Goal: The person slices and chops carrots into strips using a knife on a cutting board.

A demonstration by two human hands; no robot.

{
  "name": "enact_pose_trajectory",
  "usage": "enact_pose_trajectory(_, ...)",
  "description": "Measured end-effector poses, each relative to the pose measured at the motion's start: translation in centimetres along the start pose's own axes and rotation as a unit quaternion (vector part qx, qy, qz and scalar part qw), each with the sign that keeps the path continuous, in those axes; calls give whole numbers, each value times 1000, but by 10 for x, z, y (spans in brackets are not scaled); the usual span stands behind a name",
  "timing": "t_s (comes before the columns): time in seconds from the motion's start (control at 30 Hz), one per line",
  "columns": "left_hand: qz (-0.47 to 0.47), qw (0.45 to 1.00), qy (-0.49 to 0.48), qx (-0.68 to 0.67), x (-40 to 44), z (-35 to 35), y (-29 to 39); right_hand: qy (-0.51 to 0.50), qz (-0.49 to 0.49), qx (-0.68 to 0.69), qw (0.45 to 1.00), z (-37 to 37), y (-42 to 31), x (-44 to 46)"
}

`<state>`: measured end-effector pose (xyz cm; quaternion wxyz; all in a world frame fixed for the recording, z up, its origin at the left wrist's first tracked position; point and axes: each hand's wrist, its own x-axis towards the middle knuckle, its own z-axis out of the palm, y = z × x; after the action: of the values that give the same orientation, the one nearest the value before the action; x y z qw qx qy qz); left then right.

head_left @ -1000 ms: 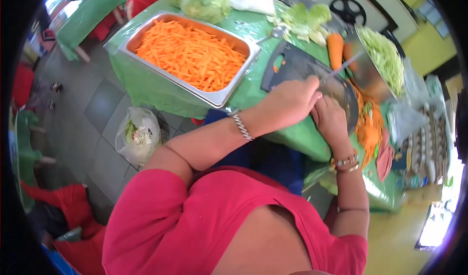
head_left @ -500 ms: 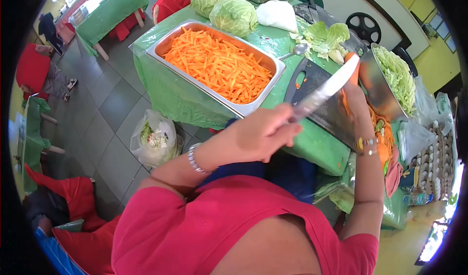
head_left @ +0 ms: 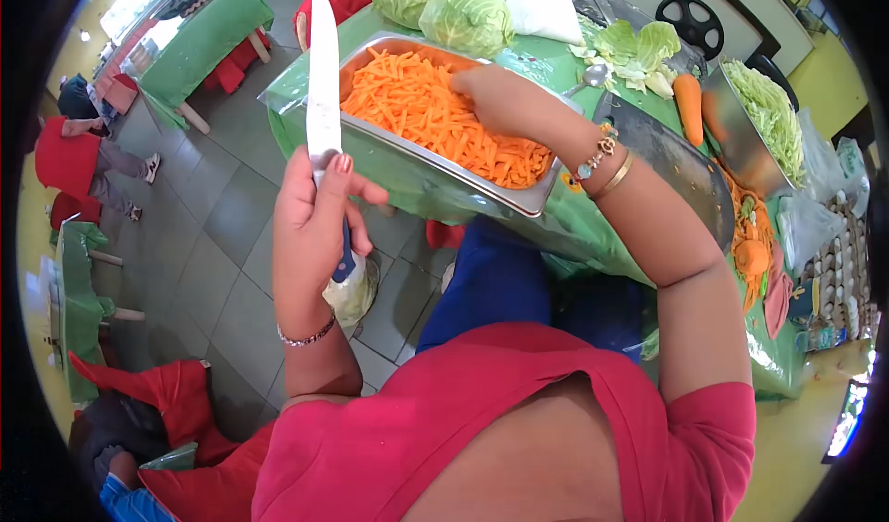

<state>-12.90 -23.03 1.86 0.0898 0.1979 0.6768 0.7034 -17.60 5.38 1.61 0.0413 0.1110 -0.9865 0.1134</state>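
Observation:
My left hand (head_left: pixel 319 230) is closed round the handle of a large knife (head_left: pixel 324 96), its blade upright in front of the tray's left end. My right hand (head_left: pixel 495 96) is curled at the carrot strips (head_left: pixel 417 101) in the metal tray (head_left: pixel 444 166); its fingertips and anything in them are hidden. Right of the tray lies a dark cutting board (head_left: pixel 676 166) with small orange scraps on it. A whole carrot (head_left: pixel 688 108) rests beyond the board, beside a metal bowl of shredded cabbage (head_left: pixel 764 119).
Two cabbages (head_left: pixel 468 18), a white bag (head_left: pixel 546 15), loose leaves (head_left: pixel 639 50) and a spoon (head_left: pixel 593 76) lie behind the tray. Orange peelings (head_left: pixel 750 235) and egg trays (head_left: pixel 833 272) are at the right. Another person (head_left: pixel 116 156) is at the far left.
My left hand has swung left with the knife, whose blade now points up. My right hand has moved from the board and whole carrot to the tray. The view has shifted slightly.

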Motion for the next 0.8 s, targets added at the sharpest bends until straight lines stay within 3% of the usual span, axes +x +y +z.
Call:
enact_pose_trajectory(0.1, 5, 1000, 24, -8, 4, 2, -3, 74, -68, 63, 993, 14, -5, 24)
enact_pose_trajectory(0.17, 27, 999, 29, -9, 3, 4, 1, 83, 46, 54, 994, 15, -11, 49)
enact_pose_trajectory(0.2, 24, 999, 31, -10, 0, 4, 4, 86, 43, 53, 994, 9, -13, 57)
enact_pose_trajectory(0.3, 17, 999, 41, 0, 2, -3, 3, 71, -15, 131, 989, -6, -16, 64)
enact_pose_trajectory(0.37, 5, 999, 51, 10, 3, -9, -2, -11, -169, 88, 982, -7, -21, 35)
enact_pose_trajectory(0.57, 10, 997, 70, 7, 9, -13, -12, -26, -85, 4, 996, -12, 24, -35)
enact_pose_trajectory(0.67, -3, 998, 70, 7, 11, -13, -15, -35, -41, 141, 989, -33, 23, -47)
enact_pose_trajectory(0.8, -6, 997, 73, 6, 11, -12, -14, 40, -90, 97, 990, 4, 14, -6)
